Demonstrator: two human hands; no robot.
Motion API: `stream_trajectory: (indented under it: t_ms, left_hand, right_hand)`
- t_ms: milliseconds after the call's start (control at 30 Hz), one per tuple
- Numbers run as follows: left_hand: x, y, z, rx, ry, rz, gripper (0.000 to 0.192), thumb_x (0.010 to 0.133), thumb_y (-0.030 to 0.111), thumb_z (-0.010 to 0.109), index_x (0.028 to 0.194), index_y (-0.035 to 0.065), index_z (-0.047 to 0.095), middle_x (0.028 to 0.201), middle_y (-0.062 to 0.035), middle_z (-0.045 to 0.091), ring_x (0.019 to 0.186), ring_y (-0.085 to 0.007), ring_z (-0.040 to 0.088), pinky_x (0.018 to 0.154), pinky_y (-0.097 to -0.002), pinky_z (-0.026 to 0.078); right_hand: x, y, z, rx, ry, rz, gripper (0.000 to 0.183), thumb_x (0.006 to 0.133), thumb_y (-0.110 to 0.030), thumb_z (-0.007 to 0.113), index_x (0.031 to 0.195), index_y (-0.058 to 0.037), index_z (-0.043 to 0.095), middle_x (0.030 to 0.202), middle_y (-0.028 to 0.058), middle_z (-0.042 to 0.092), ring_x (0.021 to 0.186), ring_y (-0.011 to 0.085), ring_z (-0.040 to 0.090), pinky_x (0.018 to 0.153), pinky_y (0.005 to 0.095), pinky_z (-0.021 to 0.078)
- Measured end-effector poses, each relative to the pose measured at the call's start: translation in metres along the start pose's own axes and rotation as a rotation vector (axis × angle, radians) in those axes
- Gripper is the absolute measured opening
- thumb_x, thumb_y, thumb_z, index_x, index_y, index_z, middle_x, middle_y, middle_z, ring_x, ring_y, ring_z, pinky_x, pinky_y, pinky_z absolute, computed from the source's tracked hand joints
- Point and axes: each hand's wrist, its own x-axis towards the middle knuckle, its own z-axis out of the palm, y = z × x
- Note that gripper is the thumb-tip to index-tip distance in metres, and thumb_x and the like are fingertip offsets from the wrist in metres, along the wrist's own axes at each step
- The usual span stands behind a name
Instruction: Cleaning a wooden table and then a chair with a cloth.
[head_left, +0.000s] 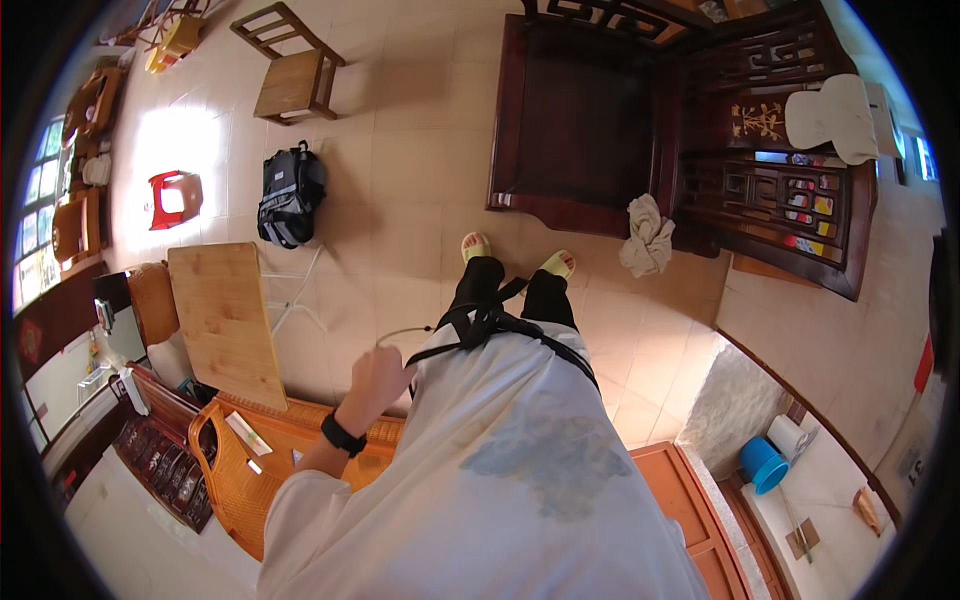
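Note:
My left hand (379, 381), with a black watch (343, 433) on its wrist, is curled beside my left hip. A thin dark cord (401, 331) arcs from the top of that fist towards my legs; the fingertips are hidden. Close by, a black strap (491, 324) is tied in a knot around my waist, over a white T-shirt (525, 465) with a blue-grey print. My right hand is out of view. Pale yellow slippers (559, 264) are on my feet on the tiled floor (409, 172).
Ahead stands a dark carved wooden bench (589, 120), a crumpled beige cloth (646, 236) at its corner. Leftwards are a black backpack (291, 196), a wooden chair (292, 79), a red stool (174, 199), a folding table (221, 319) and a rattan seat (232, 472). A blue bucket (763, 465) is at right.

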Motion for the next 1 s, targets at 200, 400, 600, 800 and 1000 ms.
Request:
stream_trajectory:
  t_ms: [200, 400, 600, 800, 1000]
  left_hand:
    - [0.076, 0.035, 0.015, -0.171, -0.023, 0.495, 0.007, 0.065, 0.015, 0.060, 0.066, 0.0082, 0.061, 0.065, -0.0139, 0.059, 0.062, -0.0314, 0.058, 0.056, -0.0403, 0.046]
    - [0.096, 0.048, 0.015, -0.179, -0.112, 0.608, 0.009, 0.066, 0.012, 0.061, 0.072, 0.0043, 0.061, 0.069, -0.0108, 0.061, 0.066, -0.0253, 0.059, 0.059, -0.0336, 0.047]
    - [0.075, 0.014, 0.012, -0.705, -0.309, 0.360, 0.016, 0.072, 0.011, 0.060, 0.085, 0.0022, 0.059, 0.080, -0.0077, 0.061, 0.075, -0.0159, 0.057, 0.069, -0.0274, 0.046]
    - [0.028, -0.043, 0.061, -0.484, -0.293, 0.034, 0.019, 0.077, 0.018, 0.059, 0.086, 0.0017, 0.057, 0.086, -0.0121, 0.061, 0.080, -0.0212, 0.058, 0.069, -0.0309, 0.045]
    - [-0.031, -0.001, 0.055, -0.954, -0.216, 0.159, 0.022, 0.081, 0.018, 0.056, 0.092, -0.0002, 0.054, 0.089, -0.0132, 0.060, 0.081, -0.0233, 0.058, 0.072, -0.0314, 0.045]
  right_hand:
    - [-0.002, 0.003, 0.001, 0.009, 0.002, 0.006, 0.021, 0.083, -0.015, 0.049, 0.103, -0.0085, 0.049, 0.090, 0.0064, 0.056, 0.088, 0.0149, 0.054, 0.074, 0.0266, 0.0413]
    - [-0.002, 0.006, 0.001, 0.026, 0.007, 0.019, 0.022, 0.083, -0.015, 0.049, 0.104, -0.0086, 0.049, 0.090, 0.0065, 0.056, 0.089, 0.0152, 0.054, 0.075, 0.0269, 0.0412]
    - [-0.001, 0.008, -0.002, 0.035, 0.015, 0.042, 0.022, 0.083, -0.016, 0.049, 0.104, -0.0087, 0.049, 0.091, 0.0066, 0.056, 0.089, 0.0154, 0.054, 0.076, 0.0272, 0.0411]
    - [0.014, 0.006, -0.008, 0.056, 0.002, 0.059, 0.023, 0.083, -0.017, 0.050, 0.105, -0.0089, 0.049, 0.091, 0.0067, 0.056, 0.090, 0.0157, 0.054, 0.077, 0.0274, 0.0410]
    - [0.017, -0.012, -0.004, 0.154, -0.041, -0.113, 0.023, 0.081, -0.014, 0.046, 0.103, -0.0114, 0.051, 0.090, 0.0051, 0.055, 0.094, 0.0198, 0.054, 0.072, 0.0348, 0.0448]
